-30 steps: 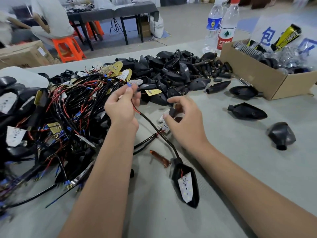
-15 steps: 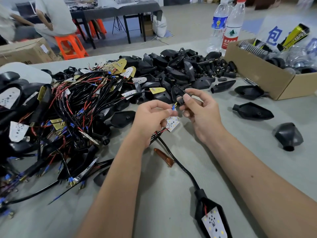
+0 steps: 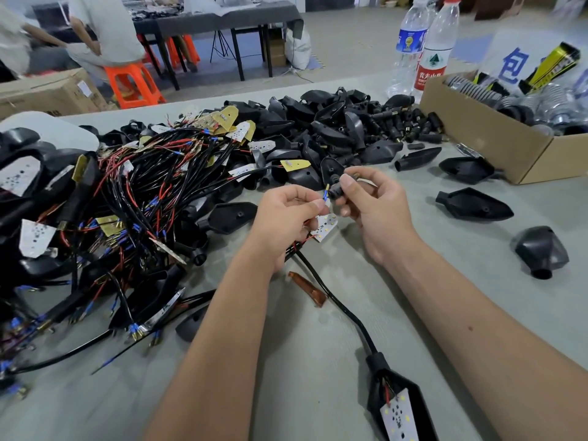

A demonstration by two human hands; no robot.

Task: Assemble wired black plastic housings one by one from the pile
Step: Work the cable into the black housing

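Observation:
My left hand (image 3: 284, 219) pinches blue-tipped wire ends (image 3: 325, 195) that lead to a small white LED board (image 3: 325, 229) hanging under its fingers. My right hand (image 3: 374, 211) holds a small black tube-shaped connector (image 3: 338, 190) right against those wire tips. A black cable (image 3: 337, 308) runs from my left hand down to an assembled black housing (image 3: 397, 405) with a white LED board at the near edge. A pile of empty black housings (image 3: 321, 135) lies behind my hands. A tangle of wired boards (image 3: 133, 198) covers the left.
A cardboard box (image 3: 496, 144) of parts stands at the right, two water bottles (image 3: 423, 46) behind it. Loose black housings (image 3: 474, 210) and a black cap (image 3: 541, 251) lie to the right. An amber lens piece (image 3: 307, 288) lies below my hands. People sit at a far table.
My left hand moved from the wire tangle toward the middle, bringing the wire ends to my right hand, which lifted the connector up to meet them. The camera dipped, so the assembled housing slid lower.

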